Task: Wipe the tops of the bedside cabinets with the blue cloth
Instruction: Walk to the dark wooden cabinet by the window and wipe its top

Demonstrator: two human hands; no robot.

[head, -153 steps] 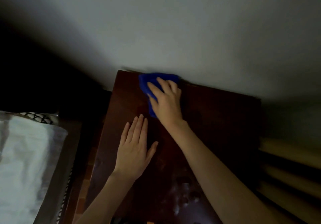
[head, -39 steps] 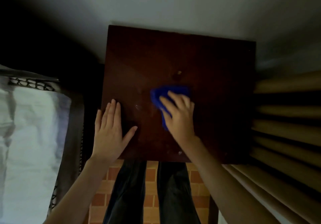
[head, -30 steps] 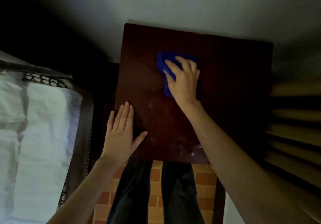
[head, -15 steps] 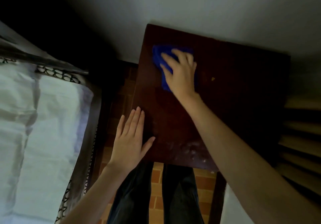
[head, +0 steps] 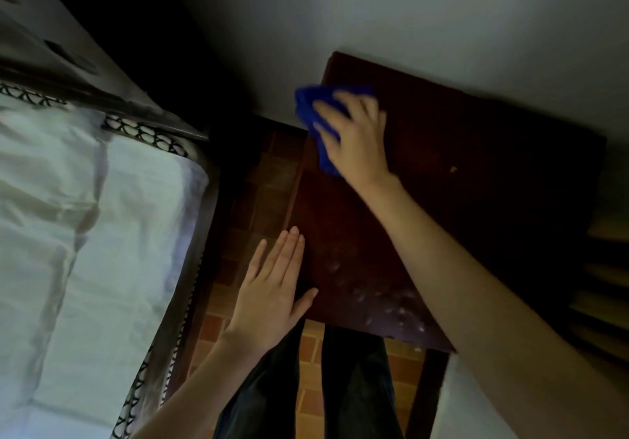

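Presently: blue cloth (head: 308, 105) lies at the far left corner of the cabinet top (head: 476, 200), bunched, with part of it past the left edge and close to the wall. Right hand (head: 357, 139) presses it flat, fingers straight and slightly spread, none curled round it. Left hand (head: 272, 285) rests flat at the near left edge, fingers together, thumb apart, holding nothing. Hazards, as judged: cloth, pinned only by pressure, may slip over the edge to the tiled floor (head: 269, 173); pale smudges (head: 384, 302) along the near edge and a small light speck (head: 453, 169) toward the right may be missed; left palm may leave fresh marks.
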